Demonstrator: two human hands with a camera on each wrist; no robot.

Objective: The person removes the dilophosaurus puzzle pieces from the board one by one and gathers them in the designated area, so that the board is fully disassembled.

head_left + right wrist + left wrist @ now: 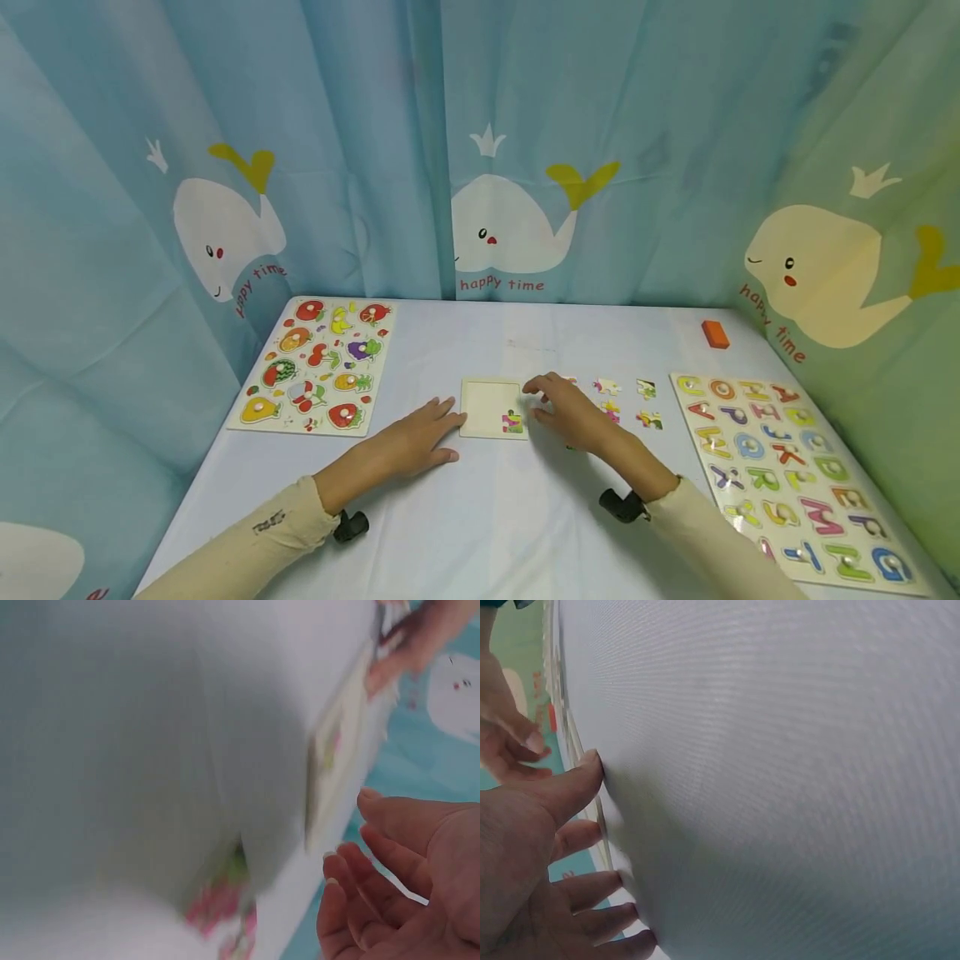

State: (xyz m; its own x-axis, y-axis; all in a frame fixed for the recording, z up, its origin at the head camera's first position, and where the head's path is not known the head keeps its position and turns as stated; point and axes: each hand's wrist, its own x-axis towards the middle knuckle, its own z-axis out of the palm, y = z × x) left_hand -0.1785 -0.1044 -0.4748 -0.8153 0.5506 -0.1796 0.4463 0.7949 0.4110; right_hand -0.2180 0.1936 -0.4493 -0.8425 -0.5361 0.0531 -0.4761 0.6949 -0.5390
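Observation:
A square, pale puzzle frame (pixel 483 400) lies flat mid-table. One pink-and-green jigsaw piece (pixel 512 422) sits in its lower right corner. My left hand (pixel 420 437) rests on the table with fingers spread, a fingertip touching the frame's left edge. Just right of the frame hovers my right hand (pixel 570 410), its fingers loosely bent and nothing between them in the right wrist view. Beyond it lie several loose jigsaw pieces (pixel 648 420), some partly hidden by that hand. Blurred pink pieces (pixel 217 904) also show on the cloth in the right wrist view.
A fruit peg board (pixel 380 354) lies at the back left. An alphabet peg board (pixel 731 508) runs along the right side. Near the back right corner sits an orange block (pixel 715 334). Whale-printed curtains (pixel 375 125) enclose the table.

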